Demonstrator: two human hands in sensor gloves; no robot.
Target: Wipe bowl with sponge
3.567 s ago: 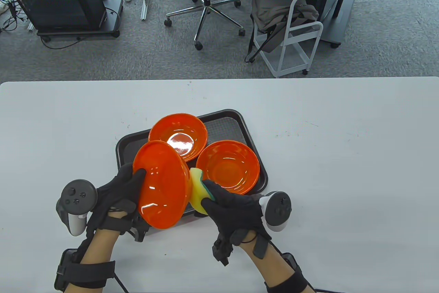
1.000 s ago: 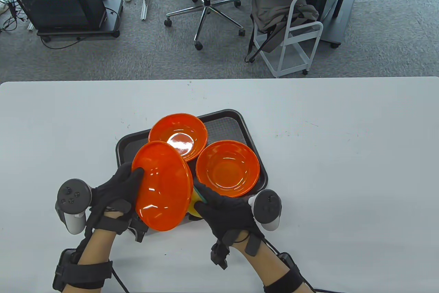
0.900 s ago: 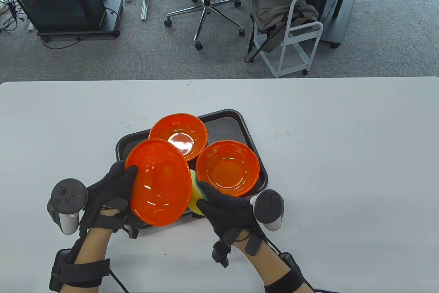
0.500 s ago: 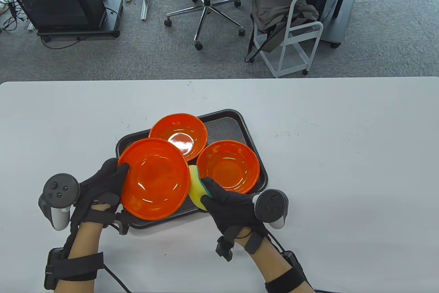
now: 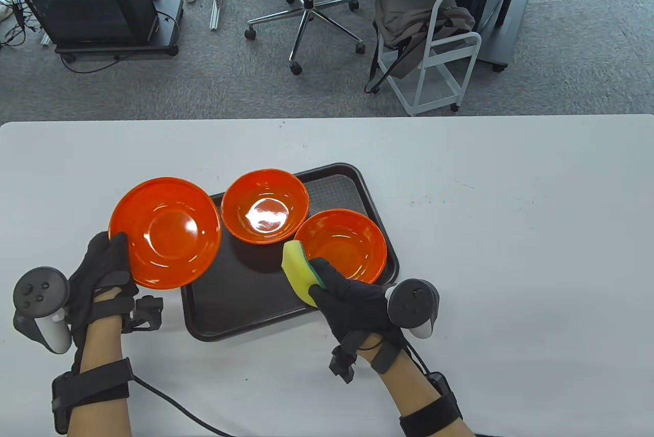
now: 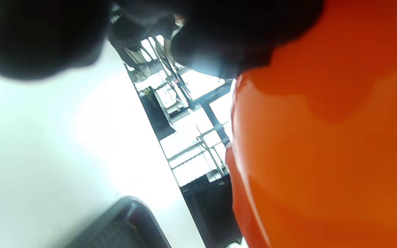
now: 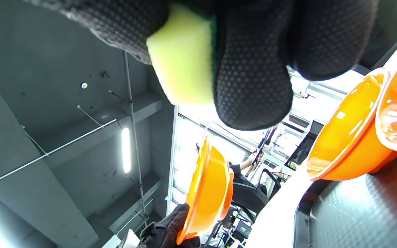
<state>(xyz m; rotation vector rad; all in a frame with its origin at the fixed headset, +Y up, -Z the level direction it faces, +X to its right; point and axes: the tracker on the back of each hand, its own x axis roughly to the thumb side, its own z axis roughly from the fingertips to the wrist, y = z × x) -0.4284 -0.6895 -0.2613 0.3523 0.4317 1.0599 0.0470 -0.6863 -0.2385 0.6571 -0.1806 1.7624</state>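
Orange plastic, glossy: held bowl [image 5: 166,232] gripped at its near-left rim by the left hand [image 5: 99,273], gloved thumb over the inner lip, other fingers [image 6: 219,38] pressed against the underside. Lifted to the left of the dark tray [image 5: 245,299], mouth facing up, overlapping the tray's left edge; whether any part touches the white table [image 5: 511,232] cannot be told. In the right wrist view, seen edge-on and tilted [image 7: 207,193], the left hand's dark fingers at its lower rim.

Yellow sponge with a green scouring face [image 5: 301,273], pinched by the right hand [image 5: 357,304], fingertips [image 7: 253,79] wrapped over the green side, thumb on the yellow foam [image 7: 183,58]. Beyond those fingertips, just past the sponge's far end, the near-right bowl [image 5: 342,248] sitting on the tray; sponge at its near-left rim, contact not clear. Further out from the fingers, the far bowl [image 5: 264,206] on the tray's back left, rim close beside the near-right bowl. Between the two hands, bare textured tray floor. Sponge well apart from the held bowl.
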